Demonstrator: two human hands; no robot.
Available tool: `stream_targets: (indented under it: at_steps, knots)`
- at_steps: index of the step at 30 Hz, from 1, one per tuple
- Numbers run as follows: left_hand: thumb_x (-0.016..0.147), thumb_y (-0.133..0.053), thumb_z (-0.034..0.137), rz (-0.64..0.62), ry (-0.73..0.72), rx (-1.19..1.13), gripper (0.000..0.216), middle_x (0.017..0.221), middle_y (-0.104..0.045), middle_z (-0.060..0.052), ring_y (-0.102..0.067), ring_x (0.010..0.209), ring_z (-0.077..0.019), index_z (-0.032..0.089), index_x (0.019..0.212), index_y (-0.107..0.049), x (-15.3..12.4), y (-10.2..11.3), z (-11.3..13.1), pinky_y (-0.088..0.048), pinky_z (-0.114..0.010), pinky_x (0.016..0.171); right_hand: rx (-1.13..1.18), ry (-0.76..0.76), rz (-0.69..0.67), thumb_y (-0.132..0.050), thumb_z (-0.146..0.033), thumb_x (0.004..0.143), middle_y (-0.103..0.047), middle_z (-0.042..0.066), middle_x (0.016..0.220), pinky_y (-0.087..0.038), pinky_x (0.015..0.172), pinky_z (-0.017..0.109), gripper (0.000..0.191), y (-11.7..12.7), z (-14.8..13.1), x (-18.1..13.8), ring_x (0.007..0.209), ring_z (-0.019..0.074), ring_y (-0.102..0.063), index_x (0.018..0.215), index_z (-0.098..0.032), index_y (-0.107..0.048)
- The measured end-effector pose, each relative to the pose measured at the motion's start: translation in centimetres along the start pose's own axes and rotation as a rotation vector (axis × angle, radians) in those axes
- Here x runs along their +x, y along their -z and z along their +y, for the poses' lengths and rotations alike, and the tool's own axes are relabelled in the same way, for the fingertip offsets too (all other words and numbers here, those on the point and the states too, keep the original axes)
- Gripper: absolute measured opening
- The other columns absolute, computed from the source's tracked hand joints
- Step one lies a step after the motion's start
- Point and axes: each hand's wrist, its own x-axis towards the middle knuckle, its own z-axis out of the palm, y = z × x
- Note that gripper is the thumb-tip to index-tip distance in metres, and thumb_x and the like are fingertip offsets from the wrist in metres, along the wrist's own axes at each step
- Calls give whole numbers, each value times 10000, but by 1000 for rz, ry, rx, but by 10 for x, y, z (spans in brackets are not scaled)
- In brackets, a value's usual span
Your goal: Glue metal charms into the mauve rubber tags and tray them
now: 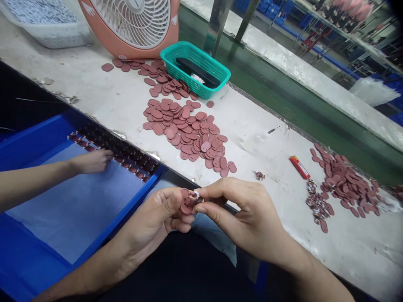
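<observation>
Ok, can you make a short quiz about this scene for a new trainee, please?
1. What do the left hand and right hand hold together?
2. True or false: the teal plastic basket stands to the right of the red lighter in this view.
3. What colour is the tray beneath the co-worker's hand?

Key:
1. A small reddish oval tag.
2. False.
3. Blue.

person's hands (pixel 147 222): 2
co-worker hand (pixel 91 161): 1
oval tag piles (pixel 185 132): 3
plastic baskets (pixel 195 82): 2
blue tray (pixel 31 142): 1
desk fan (pixel 134 25): 1
lighter (pixel 299 167): 1
</observation>
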Motion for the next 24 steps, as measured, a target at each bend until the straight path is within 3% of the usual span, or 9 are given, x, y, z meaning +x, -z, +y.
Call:
stream_targets:
  at_steps: [17, 24]
  knots:
    - [711, -890, 512, 52, 71, -80, 390, 648, -690, -8, -634, 560, -70, 143, 701, -765, 2, 4, -2, -564, -116, 520, 150, -133, -20, -739, -165, 892, -767, 3, 778, -501, 588, 177, 29, -5, 6, 3, 643, 89, -677, 918, -155, -734]
    - [680, -908, 513, 64, 80, -73, 387, 613, -672, 5, -621, 527, -64, 149, 714, -783, 3, 2, 0, -566, -118, 498, 96, -94, -47, -732, -144, 893, -755, -9, 777, -503, 626, 170, 15, 0, 6, 5, 664, 80, -674, 901, -156, -727]
